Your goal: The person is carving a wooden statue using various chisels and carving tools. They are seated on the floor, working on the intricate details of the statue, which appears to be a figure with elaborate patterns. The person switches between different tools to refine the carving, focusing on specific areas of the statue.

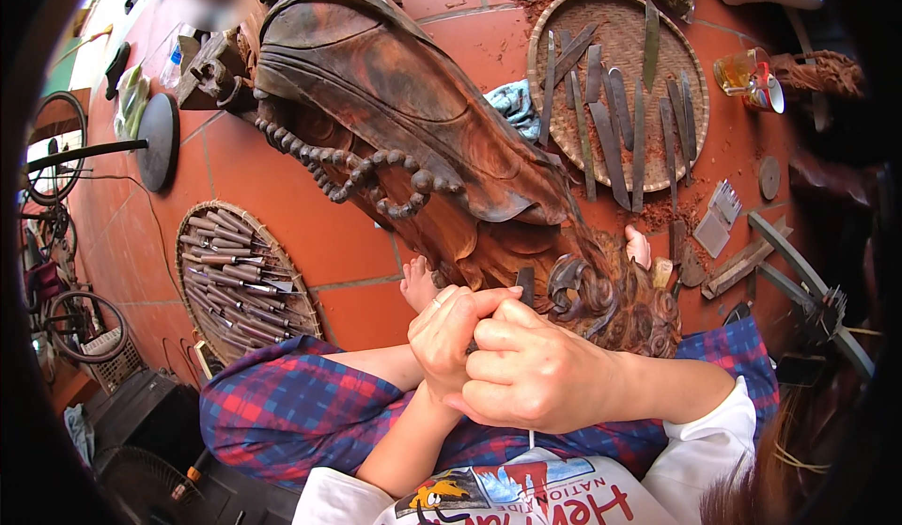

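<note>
Both my hands are closed together in front of the base of a large carved wooden statue (376,102). My left hand (440,337) has its fingers curled, a ring on one of them, and presses against my right hand (540,370), which forms a fist. A flat dark metal blade (526,283) sticks out just beyond the fingers; both hands appear to grip it, though its lower part is hidden. Right beyond the hands lie the statue's carved curls (568,285). Carved beads (352,175) run along the robe.
At left, a round basket (181,234) holds many wooden-handled chisels. Another woven tray (691,36), far right, bears flat files and blades. Near it are a blue cloth (515,109), a glass jar (742,72) and a metal stand (827,304). My bare feet flank the statue's base.
</note>
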Tool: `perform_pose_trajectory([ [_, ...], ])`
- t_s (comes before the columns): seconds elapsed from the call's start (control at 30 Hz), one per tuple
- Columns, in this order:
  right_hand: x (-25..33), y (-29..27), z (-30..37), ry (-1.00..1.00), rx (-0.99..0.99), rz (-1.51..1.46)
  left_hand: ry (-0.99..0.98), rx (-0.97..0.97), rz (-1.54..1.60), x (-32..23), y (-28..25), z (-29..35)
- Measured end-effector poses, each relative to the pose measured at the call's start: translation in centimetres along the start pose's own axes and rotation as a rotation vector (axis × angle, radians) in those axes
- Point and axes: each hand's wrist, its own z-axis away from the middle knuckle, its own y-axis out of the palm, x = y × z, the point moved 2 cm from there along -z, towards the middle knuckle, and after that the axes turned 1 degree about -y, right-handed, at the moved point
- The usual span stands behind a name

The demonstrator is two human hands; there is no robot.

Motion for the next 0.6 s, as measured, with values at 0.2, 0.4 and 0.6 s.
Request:
perform_pose_trajectory([
  [0.2, -1.1, -0.5, -0.1, 0.023, 0.069, -0.053, -0.03, -0.01, 0.042, 0.4, 0.6, -0.7],
  [0.4, -0.3, -0.6, 0.3, 0.011, 0.017, -0.101, 0.06, -0.014, -0.044, 0.2, 0.5, -0.1],
  [0.6, -0.6, -0.1, 0.4, 0.006, 0.027, -0.091, -0.015, 0.002, -0.083, 0.5, 0.6, 1.2],
])
